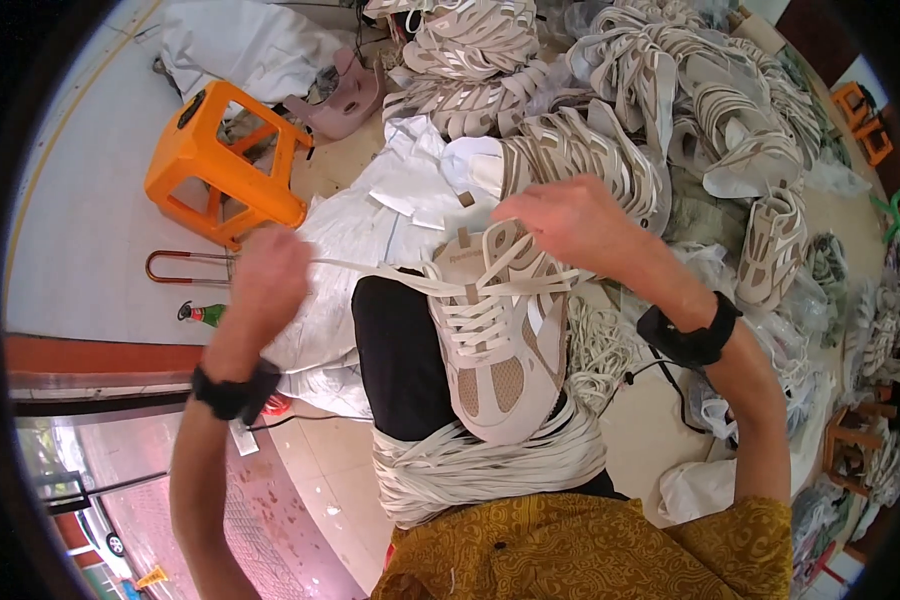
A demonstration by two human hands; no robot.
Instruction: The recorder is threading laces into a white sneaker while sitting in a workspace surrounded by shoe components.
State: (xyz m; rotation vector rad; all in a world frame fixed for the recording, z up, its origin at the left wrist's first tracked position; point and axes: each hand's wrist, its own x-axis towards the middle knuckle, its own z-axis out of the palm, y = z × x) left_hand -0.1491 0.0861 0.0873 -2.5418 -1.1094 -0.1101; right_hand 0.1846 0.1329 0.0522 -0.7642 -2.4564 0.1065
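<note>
A beige and white sneaker point(488, 350) lies across my lap, its toe toward me and its tongue away. Flat cream shoelaces are threaded through its eyelets. Out to the left, my left hand point(270, 272) is closed, somewhat blurred, on one lace end point(365, 268) that stretches from the shoe. Above the shoe's right side my right hand point(578, 222) pinches the lace near the collar; its fingertips are partly hidden. A thick bundle of loose cream laces point(485, 468) rests over my thighs, just below the toe.
Stacked shoe uppers point(580, 150) heap up at the far side and right. An orange plastic stool point(225, 165) stands at the far left, near a green bottle point(205, 314). White sacking point(340, 215) lies beyond my knees. More tangled laces point(600, 350) hang right of the shoe.
</note>
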